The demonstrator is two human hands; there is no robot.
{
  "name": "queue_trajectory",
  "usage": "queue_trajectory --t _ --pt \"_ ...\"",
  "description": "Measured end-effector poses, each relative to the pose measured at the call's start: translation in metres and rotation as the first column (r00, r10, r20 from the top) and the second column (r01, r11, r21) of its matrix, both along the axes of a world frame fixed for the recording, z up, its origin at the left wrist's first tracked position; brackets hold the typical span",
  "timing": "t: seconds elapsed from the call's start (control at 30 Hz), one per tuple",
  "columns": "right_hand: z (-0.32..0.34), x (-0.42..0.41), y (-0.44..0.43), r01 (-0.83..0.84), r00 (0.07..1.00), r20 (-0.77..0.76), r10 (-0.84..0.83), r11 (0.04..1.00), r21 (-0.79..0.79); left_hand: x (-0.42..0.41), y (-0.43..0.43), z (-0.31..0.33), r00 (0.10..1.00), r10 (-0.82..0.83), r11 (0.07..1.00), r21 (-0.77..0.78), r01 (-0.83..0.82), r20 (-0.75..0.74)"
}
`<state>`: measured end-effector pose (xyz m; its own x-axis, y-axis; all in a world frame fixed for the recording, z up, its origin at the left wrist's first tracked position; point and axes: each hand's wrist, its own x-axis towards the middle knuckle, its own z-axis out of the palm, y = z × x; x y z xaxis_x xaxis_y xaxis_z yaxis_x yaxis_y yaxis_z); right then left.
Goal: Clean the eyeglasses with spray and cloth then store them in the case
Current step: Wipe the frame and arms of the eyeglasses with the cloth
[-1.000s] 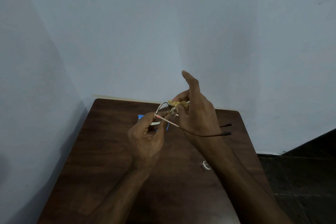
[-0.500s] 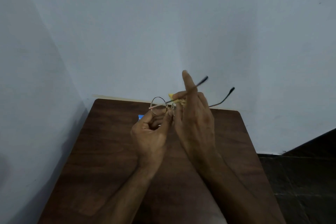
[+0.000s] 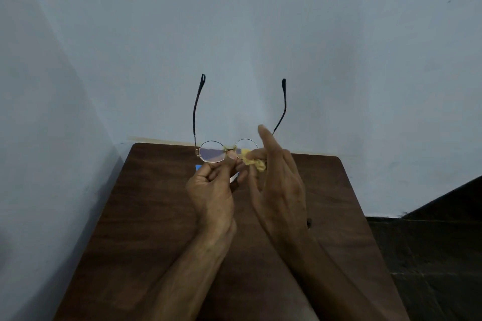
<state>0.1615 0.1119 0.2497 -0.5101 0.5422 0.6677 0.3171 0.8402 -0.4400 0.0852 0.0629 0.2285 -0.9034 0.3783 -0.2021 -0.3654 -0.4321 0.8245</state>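
Eyeglasses (image 3: 211, 155): I hold them in the air over the far edge of the counter (image 3: 146, 216).
Long axis: the front frame runs level, left to right across the counter.
Pointing: lenses face me; both unfolded temples stick up toward the wall behind the counter.
Left hand (image 3: 214, 190): thumb and fingers pinch the bridge.
Right hand (image 3: 280, 187): pinches the yellow cloth (image 3: 254, 161) at the right-side lens, index finger straight.

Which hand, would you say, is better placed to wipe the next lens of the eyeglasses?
The right hand: it pinches the crumpled yellow cloth at the nearer lens, while the left hand steadies the round wire-rimmed eyeglasses by the bridge.
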Motion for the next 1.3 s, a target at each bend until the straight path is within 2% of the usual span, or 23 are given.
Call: queue_trajectory --t 0.17,0.27,0.37,0.5,0.73,0.9,1.0,1.13,1.3 --pt "-0.003 0.004 0.011 0.080 0.995 -0.050 -0.088 0.986 -0.146 0.004 -0.003 -0.005 0.997 -0.026 1.000 0.016 0.025 0.068" --pt "-0.002 0.004 0.002 0.041 0.999 -0.018 -0.042 0.998 -0.055 0.004 -0.003 -0.006 0.997 -0.019 1.000 0.023 0.017 0.068" --pt "-0.003 0.005 -0.007 0.028 0.998 0.054 -0.030 0.999 0.036 0.008 -0.006 -0.006 0.999 -0.021 1.000 -0.021 0.020 -0.032" --pt "0.006 0.003 -0.002 0.122 0.981 0.147 -0.123 0.992 0.017 0.010 -0.010 -0.010 0.972 -0.007 0.997 -0.075 -0.011 -0.234" --pt "0.016 -0.005 0.004 0.173 0.960 0.221 -0.172 0.985 0.014 0.008 -0.011 -0.020 0.905 -0.009 0.985 -0.161 -0.066 -0.426" --pt "0.016 -0.013 0.010 0.120 0.961 0.257 -0.107 0.992 -0.037 0.005 -0.012 -0.023 0.843 -0.024 0.973 -0.208 -0.104 -0.538" --pt "0.022 -0.013 0.013 0.081 0.981 0.180 -0.067 0.994 -0.077 0.009 -0.013 -0.021 0.820 -0.044 0.965 -0.235 -0.112 -0.571" --pt "0.029 -0.012 0.004 -0.027 0.999 0.030 0.036 0.961 -0.276 0.011 -0.011 -0.027 0.844 -0.083 0.955 -0.284 -0.085 -0.530" --pt "0.027 -0.004 0.003 -0.084 0.981 -0.195 0.022 0.944 -0.318 0.011 -0.010 -0.015 0.812 -0.120 0.949 -0.307 -0.076 -0.571"
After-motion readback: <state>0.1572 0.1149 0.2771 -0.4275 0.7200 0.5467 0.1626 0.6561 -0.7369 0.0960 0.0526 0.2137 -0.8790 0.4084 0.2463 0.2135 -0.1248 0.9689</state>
